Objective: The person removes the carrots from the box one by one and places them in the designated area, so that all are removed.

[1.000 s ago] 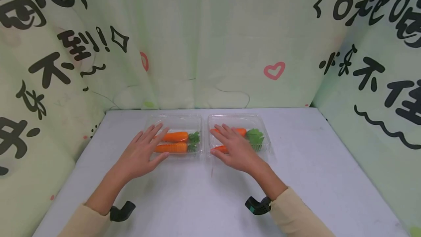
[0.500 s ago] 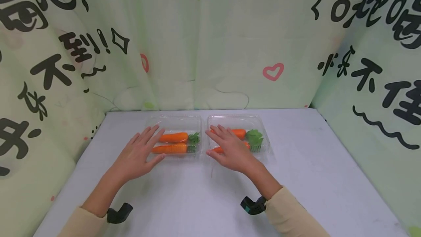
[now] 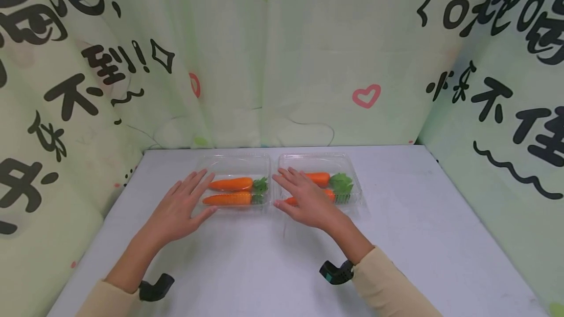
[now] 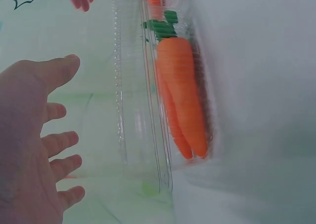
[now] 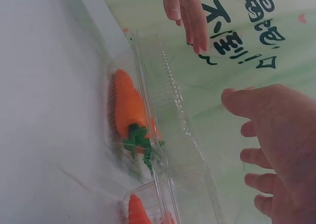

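Note:
Two clear plastic clamshell boxes stand side by side at the table's far edge. In the left box (image 3: 238,164) lie two orange carrots (image 3: 231,184) with green tops. The right box (image 3: 315,161) also holds two carrots (image 3: 318,178), partly covered by my right hand, their leafy tops (image 3: 340,183) pointing right. My left hand (image 3: 178,212) hovers in front of the left box's left end, fingers extended and spread. Above the right box's left part hovers my right hand (image 3: 310,203), fingers likewise extended. Both wrist views show gaps between hands and boxes, and clear lids (image 4: 131,110) raised behind the carrots.
Both boxes rest on a white table (image 3: 264,263). A pale green curtain (image 3: 308,53) with black lettering and pink hearts encloses the back and both sides. Black wrist devices (image 3: 156,287) sit at both sleeve cuffs.
My left hand has drifted slightly left and toward me, uncovering more of the left box's carrots. My right hand has shifted a little left. The boxes and carrots stay where they were.

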`<state>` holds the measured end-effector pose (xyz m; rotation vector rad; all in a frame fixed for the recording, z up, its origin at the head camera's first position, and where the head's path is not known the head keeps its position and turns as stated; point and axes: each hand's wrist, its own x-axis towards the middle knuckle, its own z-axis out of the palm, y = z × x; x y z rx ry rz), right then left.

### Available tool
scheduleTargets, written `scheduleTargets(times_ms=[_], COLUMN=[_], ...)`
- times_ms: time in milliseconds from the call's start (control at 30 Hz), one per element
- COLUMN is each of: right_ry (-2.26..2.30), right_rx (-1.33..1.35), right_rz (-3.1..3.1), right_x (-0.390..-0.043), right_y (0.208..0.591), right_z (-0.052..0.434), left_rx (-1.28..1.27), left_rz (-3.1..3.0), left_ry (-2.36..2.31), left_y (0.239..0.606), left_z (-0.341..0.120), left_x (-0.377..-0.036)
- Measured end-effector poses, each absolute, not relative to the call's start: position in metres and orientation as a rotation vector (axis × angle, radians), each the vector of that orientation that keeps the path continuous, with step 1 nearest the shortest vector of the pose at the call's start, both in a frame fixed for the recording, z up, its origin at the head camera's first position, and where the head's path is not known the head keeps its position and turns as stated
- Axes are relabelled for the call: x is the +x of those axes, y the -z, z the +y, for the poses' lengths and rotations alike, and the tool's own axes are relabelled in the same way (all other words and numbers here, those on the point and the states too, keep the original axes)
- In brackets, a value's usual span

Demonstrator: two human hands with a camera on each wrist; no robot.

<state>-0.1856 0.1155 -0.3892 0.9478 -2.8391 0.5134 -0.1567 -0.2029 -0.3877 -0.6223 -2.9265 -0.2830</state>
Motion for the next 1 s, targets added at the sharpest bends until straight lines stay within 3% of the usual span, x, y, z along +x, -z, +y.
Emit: scheduleTargets(times_ms=[1000], right_ry=[-0.535], right_rx=[1.020], right_rz=[-2.826], right_x=[-0.192], right_y=[0.393], right_z=[0.100], left_rx=[-0.512], left_rz=[-2.969], left_ry=[0.335], left_y=[0.397], left_z=[-0.220], left_x=[-0.150])
